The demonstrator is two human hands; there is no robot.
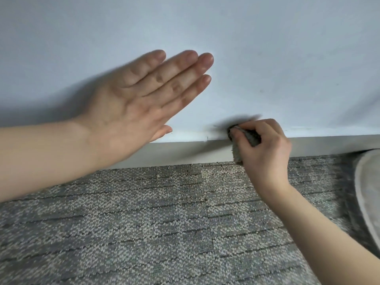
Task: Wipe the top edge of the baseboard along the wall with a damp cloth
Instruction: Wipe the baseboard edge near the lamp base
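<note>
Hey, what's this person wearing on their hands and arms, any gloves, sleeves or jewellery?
Nothing visible. The left hand and right hand are bare: no gloves, rings or watch. The left forearm and right forearm are uncovered to the frame edge, no sleeve showing. The left hand's nails look short and unpainted.

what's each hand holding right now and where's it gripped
The right hand grips a bunched grey cloth by its upper part, at the top edge of the baseboard; its lower end hangs free. The left hand holds nothing.

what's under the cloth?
The cloth, gripped by the right hand, sits on the top edge of the baseboard and hangs over its face. The covered stretch of edge is hidden.
</note>
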